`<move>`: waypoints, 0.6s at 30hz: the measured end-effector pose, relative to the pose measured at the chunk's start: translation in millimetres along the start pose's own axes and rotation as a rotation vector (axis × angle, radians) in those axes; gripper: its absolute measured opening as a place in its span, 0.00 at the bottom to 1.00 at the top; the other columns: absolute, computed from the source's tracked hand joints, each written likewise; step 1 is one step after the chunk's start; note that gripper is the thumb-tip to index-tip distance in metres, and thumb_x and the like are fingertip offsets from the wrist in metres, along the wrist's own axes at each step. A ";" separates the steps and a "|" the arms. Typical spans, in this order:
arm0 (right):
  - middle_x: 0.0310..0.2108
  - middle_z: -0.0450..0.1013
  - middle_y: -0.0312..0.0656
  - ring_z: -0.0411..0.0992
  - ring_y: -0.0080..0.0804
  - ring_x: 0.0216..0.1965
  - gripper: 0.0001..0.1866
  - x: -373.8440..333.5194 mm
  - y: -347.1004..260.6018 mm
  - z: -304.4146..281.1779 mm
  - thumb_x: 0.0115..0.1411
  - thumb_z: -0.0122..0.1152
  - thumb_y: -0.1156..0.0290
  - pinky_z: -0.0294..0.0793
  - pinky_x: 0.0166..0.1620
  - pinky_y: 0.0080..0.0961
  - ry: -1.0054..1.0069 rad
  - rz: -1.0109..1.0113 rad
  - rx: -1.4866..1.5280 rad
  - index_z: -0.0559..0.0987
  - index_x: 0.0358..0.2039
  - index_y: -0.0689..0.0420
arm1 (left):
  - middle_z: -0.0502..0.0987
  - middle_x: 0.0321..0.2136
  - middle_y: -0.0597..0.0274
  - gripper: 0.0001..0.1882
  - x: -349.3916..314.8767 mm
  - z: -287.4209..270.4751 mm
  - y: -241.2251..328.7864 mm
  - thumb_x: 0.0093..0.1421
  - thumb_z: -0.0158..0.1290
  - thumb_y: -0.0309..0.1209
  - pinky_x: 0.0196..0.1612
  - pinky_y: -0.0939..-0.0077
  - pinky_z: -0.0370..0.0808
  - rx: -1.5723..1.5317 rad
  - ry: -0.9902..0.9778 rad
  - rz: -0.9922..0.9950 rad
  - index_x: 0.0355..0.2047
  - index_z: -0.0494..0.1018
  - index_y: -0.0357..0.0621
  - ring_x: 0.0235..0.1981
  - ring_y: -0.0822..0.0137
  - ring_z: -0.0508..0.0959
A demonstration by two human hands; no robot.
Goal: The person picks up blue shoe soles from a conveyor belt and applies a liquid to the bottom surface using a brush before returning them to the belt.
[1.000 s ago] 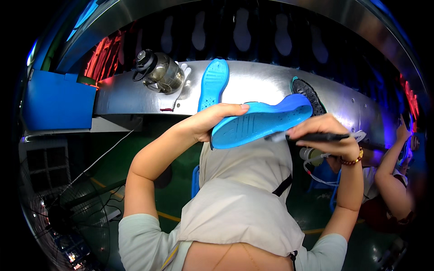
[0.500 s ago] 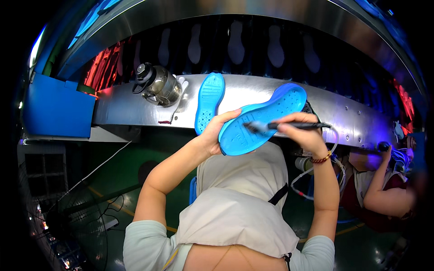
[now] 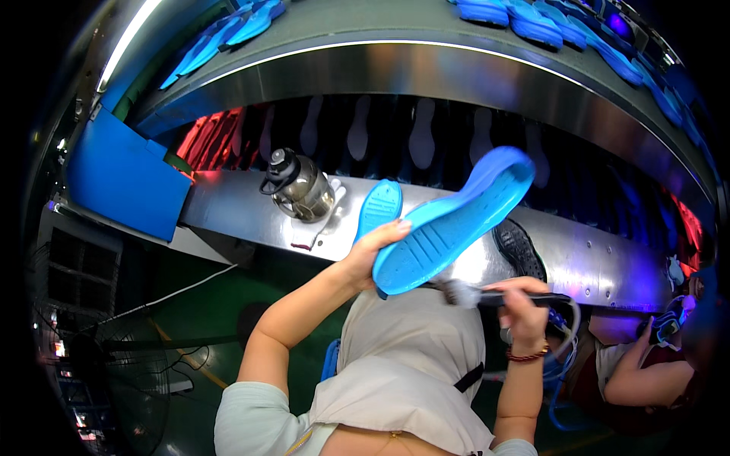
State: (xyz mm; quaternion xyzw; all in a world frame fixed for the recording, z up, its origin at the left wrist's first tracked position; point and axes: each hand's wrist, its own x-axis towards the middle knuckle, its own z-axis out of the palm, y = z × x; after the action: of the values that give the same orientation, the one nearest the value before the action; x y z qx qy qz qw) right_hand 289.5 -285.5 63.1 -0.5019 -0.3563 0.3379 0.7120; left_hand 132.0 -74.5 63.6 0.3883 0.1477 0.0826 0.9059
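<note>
My left hand [image 3: 371,254] grips a bright blue shoe sole [image 3: 437,242] by its near left edge, thumb on top. The sole is held tilted above the bench, its grooved inner face showing. In my right hand [image 3: 525,310] is a brush [image 3: 462,293] with a black handle and greyish bristles, blurred by motion. A pale tube or cord trails from the handle's end. The bristles are just below the sole's lower edge; whether they touch it I cannot tell. Another blue sole [image 3: 379,205] lies on the metal bench [image 3: 578,266] behind my left hand.
A dark lidded bottle [image 3: 300,190] stands on the bench, a white cloth or glove beside it. Right of my sole lies a black sole [image 3: 522,249]. Beyond, dark slots hold pale sole shapes; blue soles [image 3: 532,23] sit above. A co-worker's arm [image 3: 646,372] shows at right.
The brush has come off the sole's face to below its near edge. My left hand has tilted the sole more steeply. The whole view has shifted, showing more of the upper shelf.
</note>
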 end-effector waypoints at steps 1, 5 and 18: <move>0.27 0.74 0.53 0.60 0.16 0.08 0.11 2.3 -8.4 -9.2 0.55 0.49 0.69 0.59 0.12 0.08 0.057 -0.021 0.050 0.73 0.27 0.66 | 0.66 0.47 0.45 0.30 -7.4 9.8 20.3 0.56 0.42 0.41 0.47 0.54 0.68 0.045 0.005 0.149 0.53 0.55 0.32 0.46 0.53 0.70; 0.34 0.72 0.55 0.56 0.17 0.09 0.10 6.7 3.9 -35.3 0.57 0.48 0.70 0.57 0.15 0.10 0.270 -0.010 0.232 0.72 0.31 0.65 | 0.63 0.48 0.37 0.32 14.4 47.9 114.4 0.59 0.31 0.47 0.43 0.39 0.67 -0.124 -0.129 0.485 0.55 0.52 0.32 0.42 0.39 0.70; 0.32 0.73 0.47 0.62 0.19 0.15 0.08 -8.4 42.7 -44.2 0.57 0.50 0.71 0.61 0.19 0.12 0.478 0.137 0.279 0.73 0.32 0.63 | 0.55 0.53 0.40 0.45 216.3 81.9 207.7 0.46 0.53 0.50 0.47 0.62 0.67 1.083 0.492 0.851 0.59 0.47 0.46 0.53 0.48 0.61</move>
State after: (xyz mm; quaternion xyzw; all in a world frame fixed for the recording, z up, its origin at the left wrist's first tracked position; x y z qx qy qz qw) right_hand 317.3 -302.0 10.2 -0.4873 -0.0937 0.3030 0.8136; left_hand 355.8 69.3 224.5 0.7757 0.2034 0.4278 0.4170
